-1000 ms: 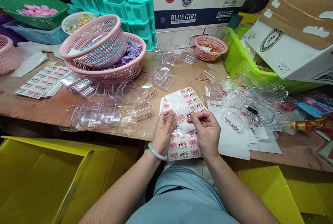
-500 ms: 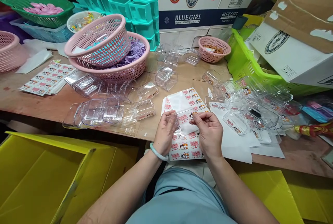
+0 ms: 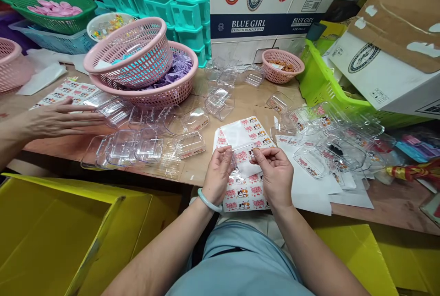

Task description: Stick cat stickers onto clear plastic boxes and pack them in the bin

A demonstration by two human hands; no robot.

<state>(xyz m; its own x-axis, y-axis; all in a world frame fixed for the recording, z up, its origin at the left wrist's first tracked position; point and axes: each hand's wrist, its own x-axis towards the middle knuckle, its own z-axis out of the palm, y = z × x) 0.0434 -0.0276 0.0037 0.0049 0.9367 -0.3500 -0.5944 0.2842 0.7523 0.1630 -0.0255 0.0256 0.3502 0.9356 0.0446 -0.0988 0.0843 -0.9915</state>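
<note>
Your reddish-brown tabletop [image 3: 392,202] is covered in its middle by brown cardboard [image 3: 249,99]. On it, in front of you, is the sticker sheet [image 3: 245,190], its lower part reaching past the near edge. Left of the sticker sheet you have overlapping clear cases [image 3: 149,147]; farther left lie printed sheets [image 3: 70,90], partly hidden. Beyond the sticker sheet to its left stands a large pink basket [image 3: 184,90]. Beyond it to its right you see a small pink basket [image 3: 280,76], then a lime-green crate [image 3: 318,87]. Just right of the sticker sheet lie white papers [image 3: 309,197], with labelled cases [image 3: 311,166] heaped over and behind them.
</note>
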